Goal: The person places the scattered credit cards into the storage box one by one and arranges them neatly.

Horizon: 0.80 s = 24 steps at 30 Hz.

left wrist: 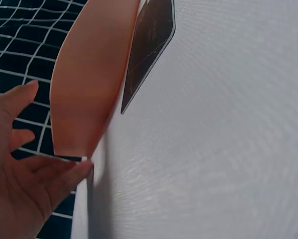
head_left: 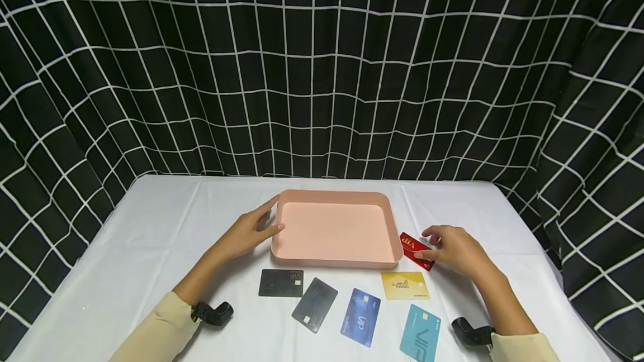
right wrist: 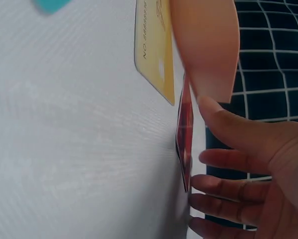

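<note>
A shallow pink tray (head_left: pixel 337 264) lies on the white table. At its left side is my left hand (head_left: pixel 251 230), its thumb by the rim and its fingers reaching along the outside toward the far corner. To the right, a red VIP card (head_left: pixel 410 244) lies beside the tray, its near end under my right hand (head_left: pixel 458 250). In the right wrist view the thumb and fingers of my right hand (right wrist: pixel 243 169) are spread apart, close to the red card (right wrist: pixel 185 134); whether they touch it I cannot tell.
In front of the tray lie a black card (head_left: pixel 279 284), a dark grey card (head_left: pixel 313 306), a blue card (head_left: pixel 360 317), a yellow card (head_left: pixel 412 292) and a teal card (head_left: pixel 415 325). A black gridded curtain (head_left: pixel 322 77) hangs behind the table (head_left: pixel 166 228).
</note>
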Motion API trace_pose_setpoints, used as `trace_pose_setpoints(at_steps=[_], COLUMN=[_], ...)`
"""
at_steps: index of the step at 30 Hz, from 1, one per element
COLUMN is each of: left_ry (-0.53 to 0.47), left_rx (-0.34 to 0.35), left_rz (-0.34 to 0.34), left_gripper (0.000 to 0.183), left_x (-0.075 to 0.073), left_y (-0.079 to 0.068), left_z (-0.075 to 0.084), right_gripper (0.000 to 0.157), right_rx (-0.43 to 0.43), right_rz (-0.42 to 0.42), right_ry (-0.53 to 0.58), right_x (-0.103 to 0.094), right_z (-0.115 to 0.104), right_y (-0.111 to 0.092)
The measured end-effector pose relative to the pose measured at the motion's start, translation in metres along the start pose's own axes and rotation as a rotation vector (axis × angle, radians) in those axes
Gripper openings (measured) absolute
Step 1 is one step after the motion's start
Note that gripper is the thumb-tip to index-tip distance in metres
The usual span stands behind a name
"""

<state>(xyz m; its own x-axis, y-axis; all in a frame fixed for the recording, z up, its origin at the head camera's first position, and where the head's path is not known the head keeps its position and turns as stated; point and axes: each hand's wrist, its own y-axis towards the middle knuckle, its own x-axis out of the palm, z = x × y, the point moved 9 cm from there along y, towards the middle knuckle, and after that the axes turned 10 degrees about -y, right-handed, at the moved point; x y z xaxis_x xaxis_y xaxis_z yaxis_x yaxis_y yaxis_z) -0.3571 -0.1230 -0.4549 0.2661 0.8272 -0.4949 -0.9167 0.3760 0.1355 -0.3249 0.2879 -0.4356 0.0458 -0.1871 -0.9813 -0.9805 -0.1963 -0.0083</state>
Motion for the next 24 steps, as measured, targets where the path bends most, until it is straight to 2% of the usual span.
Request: trace_pose_setpoints(at_steps=[7,12,14,20,24], left_ry=[-0.139,-0.296,-0.345,-0.463,-0.483], left_rx=[0.044,0.085,0.083,0.046,0.031], left_rz=[-0.047,-0.114,-0.135,-0.11,-0.133], left_gripper=[0.076,0.073,0.073,0.07,0.071], left_x=[0.005,0.011,0.012,0.007,0.012], left_y=[0.002,0.001,0.0,-0.002,-0.001], left_z=[-0.008,-0.018,-0.023,-0.035,-0.038], right_gripper=[0.055,0.058,0.059,0.055,0.054], right_rx=[0.019,0.035,0.042,0.01,0.029], right_rz=[-0.019,-0.039,-0.048,-0.024,-0.036], right_ry=[0.005,0.029,0.035,0.064,0.081], right_x=[0.009,0.016,0.018,0.018,0.019], right_z=[0.002,0.004,0.005,0.004,0.009], right_y=[0.001,-0.001,-0.002,0.004,0.001])
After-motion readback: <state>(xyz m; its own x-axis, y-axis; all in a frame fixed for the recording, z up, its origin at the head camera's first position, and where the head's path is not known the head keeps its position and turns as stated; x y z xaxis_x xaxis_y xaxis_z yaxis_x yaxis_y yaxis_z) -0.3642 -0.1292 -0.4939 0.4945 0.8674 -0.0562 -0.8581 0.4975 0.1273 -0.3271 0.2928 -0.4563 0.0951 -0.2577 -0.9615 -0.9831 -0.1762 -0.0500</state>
